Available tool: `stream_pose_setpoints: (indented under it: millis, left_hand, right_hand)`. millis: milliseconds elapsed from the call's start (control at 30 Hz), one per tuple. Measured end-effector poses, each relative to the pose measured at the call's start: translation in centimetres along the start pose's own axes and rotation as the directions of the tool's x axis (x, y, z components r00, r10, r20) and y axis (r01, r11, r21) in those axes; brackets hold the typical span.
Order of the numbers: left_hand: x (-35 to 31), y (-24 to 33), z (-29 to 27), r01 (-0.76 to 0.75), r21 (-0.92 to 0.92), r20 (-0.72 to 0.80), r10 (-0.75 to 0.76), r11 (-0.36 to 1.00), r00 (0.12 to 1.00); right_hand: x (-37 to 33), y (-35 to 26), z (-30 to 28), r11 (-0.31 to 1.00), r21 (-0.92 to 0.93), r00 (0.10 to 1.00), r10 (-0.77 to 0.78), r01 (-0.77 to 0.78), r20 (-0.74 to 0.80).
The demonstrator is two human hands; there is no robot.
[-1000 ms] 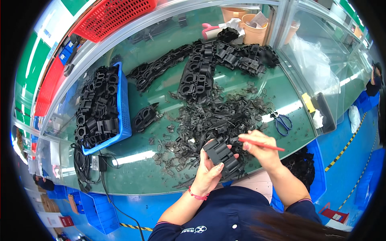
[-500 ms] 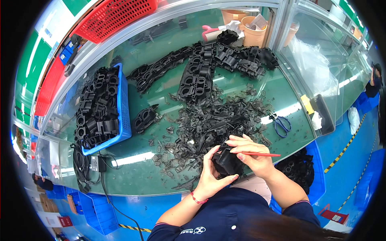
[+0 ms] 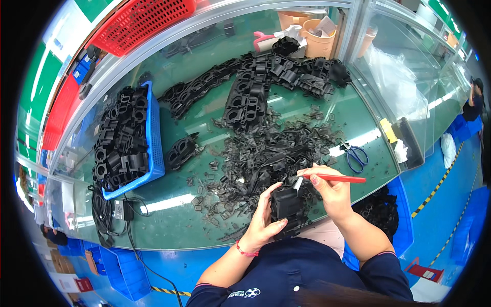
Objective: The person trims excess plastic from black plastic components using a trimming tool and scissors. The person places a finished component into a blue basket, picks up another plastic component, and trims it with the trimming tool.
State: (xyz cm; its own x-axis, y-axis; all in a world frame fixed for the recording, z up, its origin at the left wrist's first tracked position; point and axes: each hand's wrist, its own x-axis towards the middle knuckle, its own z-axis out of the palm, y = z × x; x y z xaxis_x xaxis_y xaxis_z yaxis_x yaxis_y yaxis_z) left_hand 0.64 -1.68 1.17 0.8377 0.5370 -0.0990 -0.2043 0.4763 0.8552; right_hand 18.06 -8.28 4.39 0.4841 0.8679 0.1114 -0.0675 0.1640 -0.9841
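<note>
Close to the front edge of the green table, my left hand (image 3: pixel 260 225) grips a black moulded plastic part (image 3: pixel 286 202) from its left side, thumb and fingers around it. My right hand (image 3: pixel 332 193) is closed on a red-handled knife (image 3: pixel 347 179), held roughly level above the part. Its pale blade points down at the part's upper right edge; whether it touches, I cannot tell. Just beyond my hands spreads a heap of black plastic scraps (image 3: pixel 276 148). The underside of the part is hidden.
Left stands a blue basket (image 3: pixel 156 148) full of black moulded parts. More moulded parts (image 3: pixel 248 92) lie in rows at the back, near tan buckets (image 3: pixel 319 45). Blue-handled scissors (image 3: pixel 358 159) rest at right. A blue bin (image 3: pixel 405 217) sits below the table's right edge.
The knife has swung so its blade now shows over the part. My right hand has shifted slightly right and come off the part; the part is turned more upright in my left hand.
</note>
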Motion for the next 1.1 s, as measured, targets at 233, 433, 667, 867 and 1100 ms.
stream_pose_setpoints:
  millis: [233, 433, 667, 867, 1100]
  left_hand:
    - [-0.2, -0.4, -0.8, 0.004, 0.051, 0.011, -0.004, 0.999, 1.0]
    - [-0.3, -0.4, -1.0, -0.016, 0.117, 0.022, 0.013, 0.993, 1.0]
    - [-0.3, -0.5, -1.2, 0.029, 0.14, 0.0, -0.029, 0.99, 1.0]
    - [-0.5, -1.0, -0.8, 0.025, 0.184, 0.085, -0.041, 0.983, 0.996]
    - [0.3, -0.2, -0.4, -0.011, 0.176, 0.121, -0.011, 0.984, 0.993]
  right_hand:
    - [0.3, 0.2, -0.9, 0.995, 0.096, 0.943, -0.016, -0.017, 0.331]
    - [0.1, -0.1, -1.0, 0.983, -0.135, 0.933, -0.072, 0.126, 0.352]
    - [-0.2, -0.9, -1.1, 0.971, -0.241, 0.944, 0.074, 0.006, 0.323]
    - [-0.2, 0.1, -0.3, 0.507, -0.589, 0.773, -0.488, 0.63, 0.406]
    - [-0.5, -1.1, 0.5, 0.869, -0.206, 0.881, -0.396, 0.451, 0.258]
